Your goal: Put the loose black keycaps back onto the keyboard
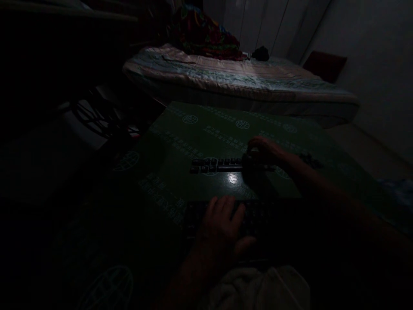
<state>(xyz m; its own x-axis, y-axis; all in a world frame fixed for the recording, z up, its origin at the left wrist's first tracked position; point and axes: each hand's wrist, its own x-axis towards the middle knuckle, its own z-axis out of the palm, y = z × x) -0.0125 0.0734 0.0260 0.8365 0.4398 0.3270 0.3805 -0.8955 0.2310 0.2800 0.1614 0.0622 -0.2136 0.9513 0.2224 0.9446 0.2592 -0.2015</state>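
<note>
The scene is very dark. My left hand (222, 226) lies flat, fingers stretched out, on a dark keyboard (258, 219) near the front edge of a green table cover (193, 137). My right hand (266, 150) reaches further out, its fingers curled over the right end of a row of loose dark keycaps (216, 164) lined up on the cover. What the right fingers pinch is too dark to make out. A small bright glint (232, 178) shows on the cover between the two hands.
A bed (238, 82) with a pale striped sheet stands behind the table, with a colourful cloth heap (206, 34) and a dark red cushion (324, 64) on it. Pale cloth (258, 288) lies at the near edge. A dark fan-like grille (93, 116) sits at left.
</note>
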